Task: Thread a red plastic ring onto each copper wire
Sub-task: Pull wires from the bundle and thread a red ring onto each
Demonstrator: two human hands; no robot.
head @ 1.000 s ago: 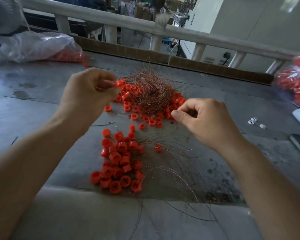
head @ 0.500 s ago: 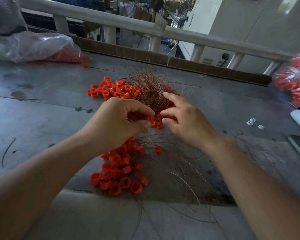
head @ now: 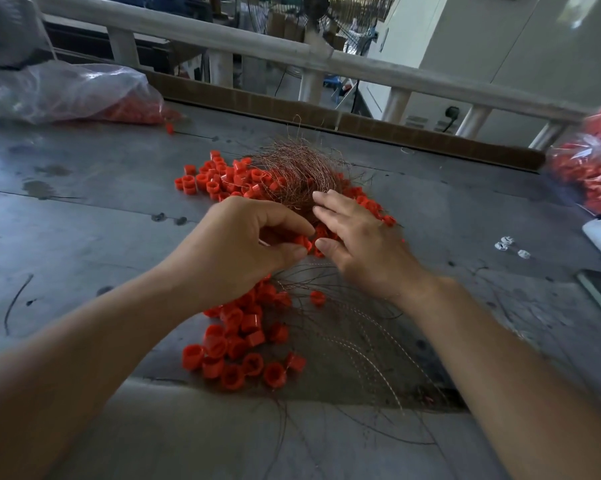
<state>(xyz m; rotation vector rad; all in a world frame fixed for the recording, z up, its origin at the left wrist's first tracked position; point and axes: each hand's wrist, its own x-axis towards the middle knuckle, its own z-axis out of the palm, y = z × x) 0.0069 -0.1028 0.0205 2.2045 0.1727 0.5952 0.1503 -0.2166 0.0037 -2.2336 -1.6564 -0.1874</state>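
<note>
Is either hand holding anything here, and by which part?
The left hand appears to pinch a red ring by its wall between thumb and forefinger; the right hand holds nothing visibly.

surface: grey table [head: 84,237] | on it: red rings [head: 236,344], copper wire tangle [head: 299,168], clear bag [head: 77,91], white bits [head: 507,244]

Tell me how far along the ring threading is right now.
Done, apparently: the near pile of rings with wires trailing from it looks threaded. In hand: the left hand has its curled fingers at a ring, grip unclear; the right hand reaches open-fingered to the copper wire tangle. Left: most of that tangle and the loose rings beside it.
</note>
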